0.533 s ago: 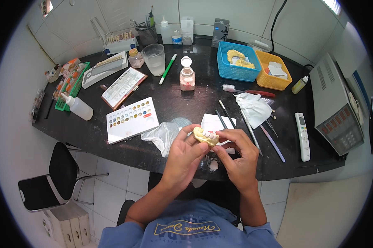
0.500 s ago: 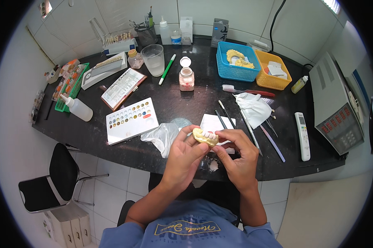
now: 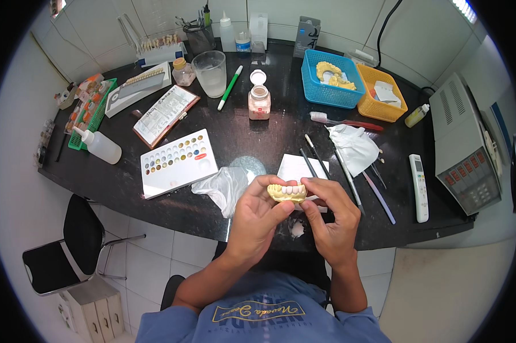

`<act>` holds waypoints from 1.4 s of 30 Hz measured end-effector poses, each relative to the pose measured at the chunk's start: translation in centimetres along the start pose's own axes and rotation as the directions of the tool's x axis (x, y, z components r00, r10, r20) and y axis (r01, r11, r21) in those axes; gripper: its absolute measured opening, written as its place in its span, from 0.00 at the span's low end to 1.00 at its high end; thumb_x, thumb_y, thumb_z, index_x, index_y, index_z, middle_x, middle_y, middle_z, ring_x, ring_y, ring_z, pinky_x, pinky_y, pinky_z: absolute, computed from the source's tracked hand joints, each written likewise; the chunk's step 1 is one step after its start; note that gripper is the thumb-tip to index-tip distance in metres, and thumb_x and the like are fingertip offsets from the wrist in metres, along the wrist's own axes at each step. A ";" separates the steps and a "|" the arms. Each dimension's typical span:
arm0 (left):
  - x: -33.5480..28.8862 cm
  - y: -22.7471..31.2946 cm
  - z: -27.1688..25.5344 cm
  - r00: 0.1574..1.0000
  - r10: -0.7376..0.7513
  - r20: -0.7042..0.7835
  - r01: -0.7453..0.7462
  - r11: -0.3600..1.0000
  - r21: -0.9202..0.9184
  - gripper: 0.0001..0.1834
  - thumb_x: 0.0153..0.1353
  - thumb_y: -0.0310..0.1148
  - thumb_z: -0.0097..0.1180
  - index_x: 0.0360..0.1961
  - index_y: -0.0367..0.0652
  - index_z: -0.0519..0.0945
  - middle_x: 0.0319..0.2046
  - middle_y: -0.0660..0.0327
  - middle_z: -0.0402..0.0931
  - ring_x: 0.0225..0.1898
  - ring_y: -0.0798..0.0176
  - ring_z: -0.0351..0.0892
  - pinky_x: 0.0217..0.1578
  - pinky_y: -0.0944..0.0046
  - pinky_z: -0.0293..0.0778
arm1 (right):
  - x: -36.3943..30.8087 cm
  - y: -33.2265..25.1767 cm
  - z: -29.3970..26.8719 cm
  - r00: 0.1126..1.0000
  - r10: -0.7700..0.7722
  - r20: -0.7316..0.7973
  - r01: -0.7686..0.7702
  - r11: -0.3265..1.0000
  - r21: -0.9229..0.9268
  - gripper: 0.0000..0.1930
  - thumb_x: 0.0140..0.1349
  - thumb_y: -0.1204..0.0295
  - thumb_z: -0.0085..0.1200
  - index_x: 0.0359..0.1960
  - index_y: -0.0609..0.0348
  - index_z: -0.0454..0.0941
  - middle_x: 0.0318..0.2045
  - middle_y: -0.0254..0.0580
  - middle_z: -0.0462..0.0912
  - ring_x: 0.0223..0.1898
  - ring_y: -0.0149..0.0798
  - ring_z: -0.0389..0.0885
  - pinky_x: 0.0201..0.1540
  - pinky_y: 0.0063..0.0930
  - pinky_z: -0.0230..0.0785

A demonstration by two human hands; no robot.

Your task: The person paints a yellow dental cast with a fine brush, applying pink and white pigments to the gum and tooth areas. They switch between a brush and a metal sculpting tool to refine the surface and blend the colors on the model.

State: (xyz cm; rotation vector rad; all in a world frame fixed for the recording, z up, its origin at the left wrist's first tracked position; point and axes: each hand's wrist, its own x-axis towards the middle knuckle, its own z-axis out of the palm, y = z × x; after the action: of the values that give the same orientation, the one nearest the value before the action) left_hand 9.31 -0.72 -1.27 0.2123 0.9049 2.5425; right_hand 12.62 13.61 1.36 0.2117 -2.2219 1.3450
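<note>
A yellow dental cast [image 3: 287,196] with several whitish teeth along its front is held up above the near edge of the black table. My left hand [image 3: 254,212] grips its left end, with the thumb low on the front and fingers behind. At the right end, my right hand [image 3: 330,214] pinches the cast between thumb and fingers. Just beyond my hands lies a white paper pad [image 3: 295,166], partly hidden by them. A crumpled clear plastic bag [image 3: 219,193] lies left of my left hand. Below the cast, a small pale patch [image 3: 297,229] shows on the table.
Left stand a paint palette box [image 3: 178,163] and a squeeze bottle [image 3: 101,146]. Ahead is an open jar of pink powder [image 3: 259,104]. Thin tools, a white cloth [image 3: 353,148] and a toothbrush [image 3: 344,122] lie right, before a blue basket [image 3: 333,94]. A remote [image 3: 418,188] lies farther right.
The cast has turned in my hands, so its row of whitish teeth now faces up and shows more fully. Both hands still hold it. The view has shifted slightly.
</note>
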 end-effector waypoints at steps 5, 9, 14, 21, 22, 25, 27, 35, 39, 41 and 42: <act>0.0 -0.1 -0.2 1.000 0.010 0.005 -0.010 1.000 -0.002 0.19 0.58 0.19 0.57 0.50 0.38 0.67 0.48 0.56 0.71 0.53 0.65 0.71 0.55 0.65 0.67 | -0.2 0.2 0.2 1.000 -0.003 0.004 0.003 0.999 -0.044 0.16 0.52 0.84 0.59 0.44 0.64 0.79 0.41 0.48 0.82 0.39 0.41 0.83 0.37 0.28 0.78; 0.1 0.0 -0.3 0.999 -0.019 0.028 0.020 1.000 -0.023 0.18 0.58 0.19 0.57 0.49 0.38 0.67 0.49 0.56 0.71 0.53 0.64 0.71 0.56 0.64 0.67 | -0.1 0.1 0.0 1.000 -0.017 0.005 0.018 0.997 -0.079 0.17 0.51 0.84 0.60 0.45 0.63 0.79 0.41 0.49 0.82 0.39 0.41 0.83 0.35 0.27 0.78; 0.2 0.0 -0.1 0.997 -0.054 0.053 0.056 0.998 -0.032 0.18 0.58 0.19 0.56 0.49 0.37 0.67 0.49 0.55 0.71 0.54 0.64 0.71 0.56 0.64 0.67 | -0.5 0.0 -0.4 1.000 0.012 0.014 -0.010 0.995 -0.103 0.15 0.54 0.81 0.60 0.45 0.64 0.79 0.41 0.49 0.82 0.37 0.37 0.81 0.36 0.24 0.74; 0.0 0.3 -0.2 0.997 -0.034 0.068 0.032 0.999 0.031 0.18 0.60 0.21 0.55 0.51 0.35 0.69 0.50 0.55 0.71 0.54 0.65 0.71 0.56 0.64 0.66 | -0.4 0.1 -0.3 0.999 -0.032 0.017 0.033 0.995 -0.093 0.17 0.50 0.83 0.62 0.45 0.64 0.79 0.41 0.49 0.82 0.38 0.39 0.83 0.34 0.24 0.77; 0.0 0.3 -0.1 0.998 -0.036 0.059 0.034 0.999 0.028 0.17 0.60 0.21 0.55 0.51 0.35 0.69 0.50 0.55 0.71 0.53 0.65 0.71 0.56 0.64 0.66 | -0.4 0.1 -0.3 0.999 -0.029 -0.034 0.027 0.997 -0.074 0.17 0.51 0.83 0.61 0.44 0.64 0.79 0.39 0.49 0.82 0.35 0.38 0.82 0.33 0.24 0.76; -0.3 0.2 -0.1 0.999 -0.031 0.025 0.030 0.999 0.036 0.17 0.60 0.22 0.56 0.50 0.37 0.69 0.49 0.54 0.72 0.53 0.63 0.71 0.57 0.63 0.66 | -1.4 -0.2 -0.4 0.979 0.044 -0.198 -0.042 0.999 0.011 0.12 0.54 0.82 0.60 0.42 0.66 0.79 0.35 0.47 0.81 0.29 0.33 0.81 0.28 0.21 0.73; -0.3 0.1 -0.3 1.000 -0.017 -0.005 0.017 0.998 0.061 0.19 0.59 0.25 0.58 0.50 0.39 0.69 0.50 0.52 0.72 0.55 0.60 0.72 0.59 0.59 0.66 | -3.5 -0.3 -1.8 0.934 0.177 -0.311 -0.151 0.983 0.108 0.08 0.58 0.81 0.58 0.39 0.66 0.79 0.32 0.45 0.80 0.23 0.28 0.78 0.23 0.19 0.70; -0.5 -0.3 0.4 0.995 0.096 -0.009 -0.094 0.984 0.152 0.16 0.60 0.20 0.56 0.49 0.36 0.70 0.47 0.56 0.73 0.51 0.66 0.71 0.53 0.67 0.67 | -6.3 1.9 -5.6 0.910 0.143 -0.388 -0.141 0.989 0.033 0.08 0.67 0.74 0.49 0.34 0.66 0.76 0.22 0.38 0.78 0.16 0.21 0.67 0.18 0.13 0.58; -0.6 -0.8 0.4 0.986 0.167 -0.019 -0.157 0.952 0.263 0.16 0.57 0.18 0.57 0.47 0.39 0.72 0.49 0.53 0.74 0.52 0.63 0.74 0.55 0.63 0.69 | -7.2 2.3 -6.1 0.943 0.141 -0.302 -0.164 0.985 -0.053 0.08 0.67 0.74 0.48 0.40 0.66 0.77 0.24 0.41 0.81 0.16 0.22 0.69 0.19 0.13 0.60; -0.6 -0.9 0.8 0.982 0.185 -0.032 -0.169 0.947 0.272 0.16 0.58 0.18 0.57 0.47 0.36 0.72 0.47 0.55 0.74 0.50 0.65 0.73 0.52 0.66 0.69 | -6.7 2.1 -5.7 0.928 0.152 -0.339 -0.171 0.985 -0.027 0.08 0.67 0.75 0.48 0.42 0.66 0.77 0.25 0.42 0.82 0.16 0.22 0.69 0.19 0.13 0.60; -0.7 -0.9 0.9 0.980 0.198 -0.036 -0.181 0.944 0.275 0.16 0.58 0.18 0.58 0.47 0.35 0.72 0.46 0.56 0.74 0.49 0.66 0.73 0.51 0.67 0.69 | -6.3 1.7 -5.4 0.912 0.162 -0.376 -0.168 0.986 0.017 0.08 0.67 0.76 0.48 0.42 0.66 0.78 0.26 0.41 0.82 0.17 0.22 0.69 0.19 0.13 0.60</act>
State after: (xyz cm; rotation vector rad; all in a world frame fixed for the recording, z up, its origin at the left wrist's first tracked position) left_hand 10.48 0.14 -1.13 0.3165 1.3167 2.6031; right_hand 19.25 18.20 -1.23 -0.2314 -1.9552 1.3247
